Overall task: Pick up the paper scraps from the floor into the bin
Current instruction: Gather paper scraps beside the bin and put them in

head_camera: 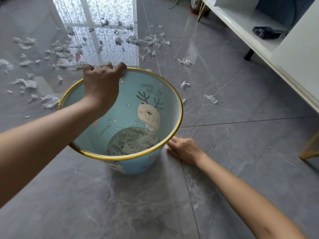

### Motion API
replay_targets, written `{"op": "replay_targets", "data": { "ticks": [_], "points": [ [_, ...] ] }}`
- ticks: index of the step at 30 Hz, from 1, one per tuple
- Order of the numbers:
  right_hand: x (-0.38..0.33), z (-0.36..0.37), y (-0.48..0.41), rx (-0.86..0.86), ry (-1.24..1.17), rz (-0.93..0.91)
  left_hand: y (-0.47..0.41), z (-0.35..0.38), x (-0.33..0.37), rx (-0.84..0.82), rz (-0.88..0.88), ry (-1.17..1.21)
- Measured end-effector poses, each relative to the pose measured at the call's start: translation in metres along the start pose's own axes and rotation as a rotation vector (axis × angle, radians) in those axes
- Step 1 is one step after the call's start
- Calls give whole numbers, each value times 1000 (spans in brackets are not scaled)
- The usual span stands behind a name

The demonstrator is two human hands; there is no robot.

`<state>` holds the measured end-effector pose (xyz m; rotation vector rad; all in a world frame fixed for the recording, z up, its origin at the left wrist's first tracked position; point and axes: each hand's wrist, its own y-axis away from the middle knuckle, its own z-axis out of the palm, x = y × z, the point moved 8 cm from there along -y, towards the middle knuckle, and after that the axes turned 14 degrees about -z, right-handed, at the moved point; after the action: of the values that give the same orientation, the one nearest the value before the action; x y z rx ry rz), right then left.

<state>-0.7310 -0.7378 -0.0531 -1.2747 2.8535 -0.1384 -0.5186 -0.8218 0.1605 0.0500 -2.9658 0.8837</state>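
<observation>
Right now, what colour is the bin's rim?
Gold, ringing the light-blue bin with its cartoon reindeer-bear print; the rim shows best in the head view.

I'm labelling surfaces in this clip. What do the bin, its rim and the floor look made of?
Bin: likely thin plastic or coated card, matte light blue with a printed cartoon bear. Rim: shiny gold band, probably metal, possibly metallic-coated plastic. Floor: polished grey marble-look tile; grout lines and a sharp window reflection show.

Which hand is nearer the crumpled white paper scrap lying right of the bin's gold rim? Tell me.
Right. The right hand rests flat on the grey floor beside the blue bin, below the crumpled white paper scrap. The left hand grips the far rim, across the bin.
</observation>
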Motion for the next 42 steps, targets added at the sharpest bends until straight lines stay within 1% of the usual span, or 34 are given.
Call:
{"op": "replay_targets", "data": {
  "ticks": [2, 3, 4, 5, 6, 7, 8, 9, 10, 11, 12, 13, 14, 16, 17, 19, 20, 21, 23, 24, 27, 29, 30, 32, 33, 34, 36, 38, 39, 40, 42],
  "points": [
    [0, 1, -3, -29, 26, 29, 0, 0, 0, 1, 7, 6],
    [1, -4, -5, 14, 49, 47, 0, -1, 0, -1, 10, 6],
    [3, -10, -5, 74, 10, 99, 1, -1, -1, -4, 13, 5],
    [11, -22, -4, 191, -36, 194, 0, -1, -1, -3, 16, 6],
    [25, -33, 1, 290, -154, 356, 0, -2, -1, 1, 20, 10],
    [42, -46, 8, 428, -288, 519, 0, -1, -1, 4, 20, 14],
    [55, -67, 13, 599, -376, 631, 0, -2, -3, 8, 20, 13],
    [64, -95, 17, 780, -418, 691, 0, -1, -3, 10, 20, 10],
    [70, -127, 16, 932, -437, 683, 0, 0, -2, 11, 21, 10],
    [70, -158, 9, 1026, -460, 628, 0, 0, -2, 13, 19, 11],
    [67, -190, -2, 1069, -493, 547, -1, -1, 0, 15, 16, 10],
    [58, -216, -16, 1054, -521, 460, 0, 0, -1, 14, 11, 9],
    [46, -239, -31, 995, -530, 369, -1, -1, -1, 15, 1, 6],
    [15, -264, -60, 823, -499, 203, 0, -1, -2, 21, 3, 4],
    [0, -268, -70, 714, -442, 160, 0, -2, -1, 23, 9, 4],
    [-21, -259, -86, 440, -296, 165, 0, -3, 0, 26, 16, 5],
    [-25, -250, -89, 321, -275, 178, -1, -2, 0, 18, 18, 9],
    [-28, -240, -91, 237, -341, 183, -2, -2, -2, 6, 9, 7],
    [-28, -228, -88, 190, -532, 206, -1, -1, -5, -15, -12, -7],
    [-25, -229, -90, 205, -556, 218, -1, -2, -8, -16, -23, -9],
    [-14, -232, -89, 308, -528, 248, -2, -2, -7, -30, -15, 11],
    [-19, -231, -89, 327, -481, 202, -4, -3, -8, -47, -6, 22],
    [-20, -230, -85, 328, -421, 206, -4, -4, -7, -60, 3, 30],
    [-16, -226, -73, 332, -338, 334, -3, -5, -9, -77, 7, 71],
    [-11, -219, -62, 306, -363, 459, -3, -5, -10, -62, 15, 92],
    [-3, -212, -50, 263, -424, 606, -7, -6, -8, -45, 30, 113],
    [1, -191, -34, 139, -646, 831, -11, -1, -10, -91, 69, 113],
    [-1, -181, -30, 68, -801, 915, -12, 4, -10, -148, 131, 93],
    [-3, -183, -30, 62, -821, 939, -14, 3, -9, -177, 166, 99],
    [-5, -187, -32, 64, -818, 962, -18, 4, -9, -241, 189, 96],
    [-11, -199, -36, 105, -802, 1002, -25, 5, -14, -436, 216, 88]
  ]
}}
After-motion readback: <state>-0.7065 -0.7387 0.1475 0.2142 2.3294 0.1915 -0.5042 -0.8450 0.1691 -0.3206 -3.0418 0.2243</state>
